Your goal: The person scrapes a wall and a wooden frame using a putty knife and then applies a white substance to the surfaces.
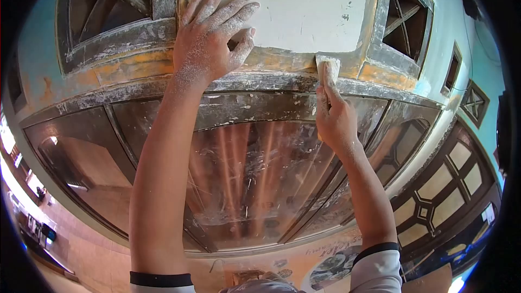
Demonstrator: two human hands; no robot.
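My left hand (203, 43), dusted with white powder, rests with fingers spread on the lower left of a white wall panel (304, 8). My right hand (337, 116) grips a putty knife (329, 63), index finger extended along it. Its pale blade lies against the scraped orange-brown band (282, 61) under the panel's lower right part. The handle is mostly hidden in my fingers. Beneath both hands runs a dark wooden frame (244, 103) with flaking white patches.
Wooden vents with crossed bars flank the panel, one on the left (108, 0) and one on the right (402, 17). Below are glossy, reflective panes (260, 168). A dark door with light panels (448, 184) stands at the right, and a tiled floor (81, 239) shows lower left.
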